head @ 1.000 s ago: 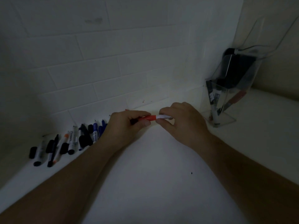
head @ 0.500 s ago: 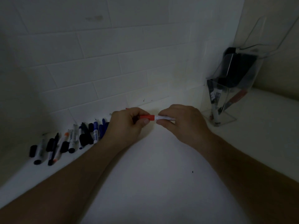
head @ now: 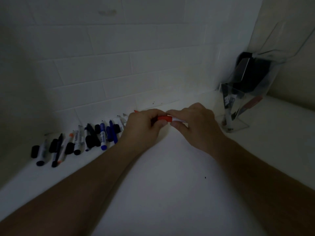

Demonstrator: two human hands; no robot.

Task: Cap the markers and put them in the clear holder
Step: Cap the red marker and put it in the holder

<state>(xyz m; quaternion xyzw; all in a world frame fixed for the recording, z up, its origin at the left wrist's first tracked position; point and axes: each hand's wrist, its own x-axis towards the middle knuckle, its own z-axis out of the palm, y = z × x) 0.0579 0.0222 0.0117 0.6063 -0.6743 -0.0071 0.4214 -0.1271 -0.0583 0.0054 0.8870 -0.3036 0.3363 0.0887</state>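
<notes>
My left hand [head: 141, 126] grips the red cap [head: 164, 118] of a marker above the white counter. My right hand [head: 196, 123] pinches the marker's white barrel [head: 177, 119], which meets the cap between my thumbs. The two hands almost touch. The clear holder [head: 238, 106] stands at the right by the wall corner, with a red marker and a few dark ones inside. A row of loose markers and caps [head: 80, 140] lies along the tiled wall at the left.
The white tiled wall [head: 119, 65] runs behind the counter. A black object [head: 250, 74] sits in the upper part of the clear holder. A beige wall [head: 289, 48] closes off the right side.
My hands have drawn closer together. The red cap has slid further onto the white barrel, and less of the marker shows between my fingers.
</notes>
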